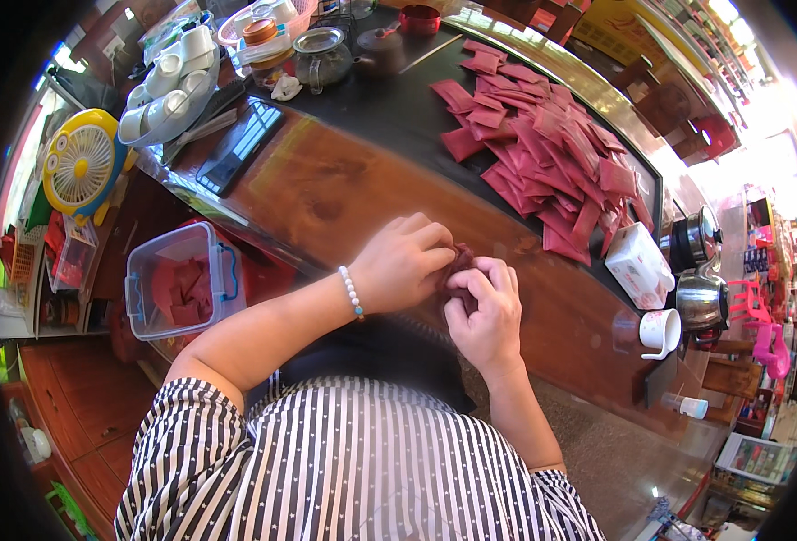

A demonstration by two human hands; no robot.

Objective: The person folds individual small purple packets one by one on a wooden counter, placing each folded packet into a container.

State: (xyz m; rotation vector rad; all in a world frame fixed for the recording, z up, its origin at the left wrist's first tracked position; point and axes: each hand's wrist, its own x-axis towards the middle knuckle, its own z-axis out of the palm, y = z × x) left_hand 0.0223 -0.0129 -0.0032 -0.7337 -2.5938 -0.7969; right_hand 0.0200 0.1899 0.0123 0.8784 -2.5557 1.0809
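My left hand, with a beaded bracelet at the wrist, is closed with fingertips pinched on a small dark red, crumpled piece like thin cloth or paper. From the other side, my right hand pinches the same piece between bent fingers and thumb. Both hands meet just above the near edge of the wooden table. The fingers hide much of the piece. Beyond them, to the right, lies a big heap of flat, folded red packets.
Left of my left forearm stands a clear plastic box with red pieces inside. A phone, cups and a glass teapot sit far left, near a yellow-blue fan. At right are a tissue pack, mug and kettle.
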